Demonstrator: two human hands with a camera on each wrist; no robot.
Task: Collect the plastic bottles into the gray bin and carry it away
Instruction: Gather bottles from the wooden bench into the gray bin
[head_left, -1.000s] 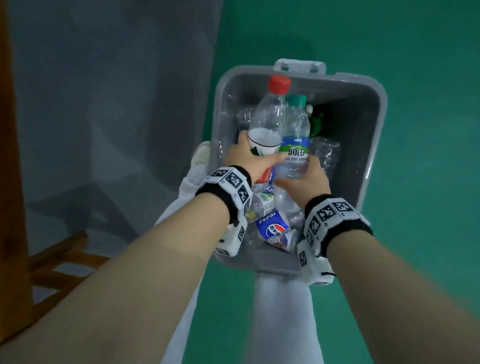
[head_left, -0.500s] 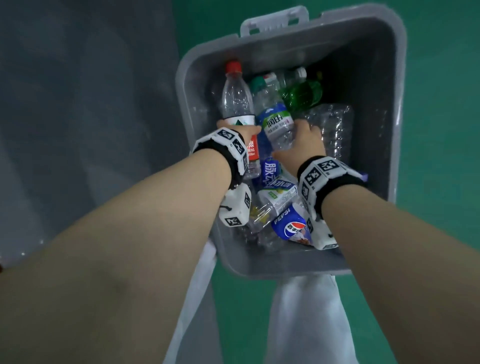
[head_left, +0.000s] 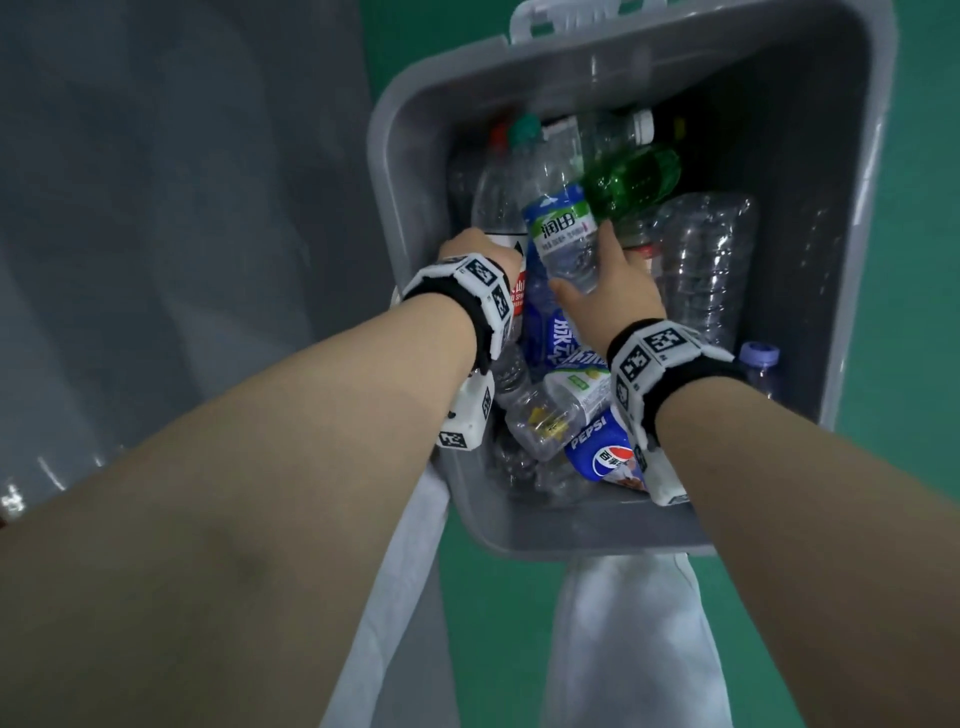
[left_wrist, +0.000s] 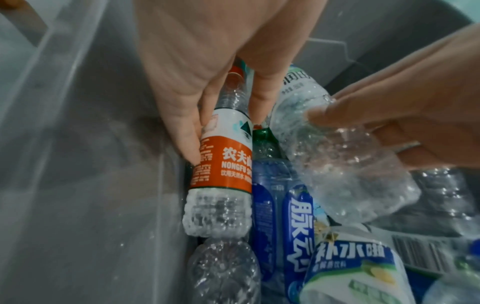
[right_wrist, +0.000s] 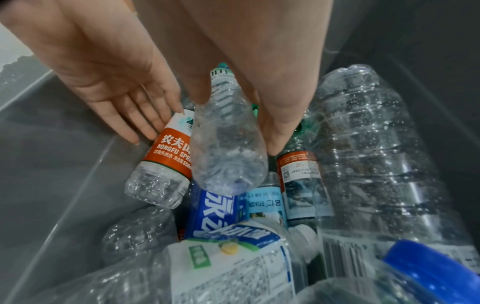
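Observation:
The gray bin (head_left: 571, 525) sits on the floor in front of me, holding several plastic bottles. My left hand (head_left: 483, 247) reaches in at the bin's left wall (left_wrist: 91, 164). Its straight fingers (right_wrist: 145, 123) lie against a red-labelled water bottle (left_wrist: 223, 164) that rests on the pile. My right hand (head_left: 597, 275) grips a clear bottle with a green cap and a blue-green label (head_left: 561, 228), thumb on one side and fingers on the other (right_wrist: 272, 144). This bottle (right_wrist: 228, 154) hangs tilted just above the pile.
A green bottle (head_left: 631, 182), a big clear ribbed bottle (head_left: 711, 260), a Pepsi bottle (head_left: 608, 452) and a purple-capped one (head_left: 758, 358) lie in the bin. My white trouser legs (head_left: 639, 649) stand at its near side on green floor (head_left: 909, 467). A gray surface (head_left: 156, 208) is left.
Both hands have gone down into the bin with their bottles, which tipped from upright to lying. The left hand's fingers have straightened along the red-labelled bottle.

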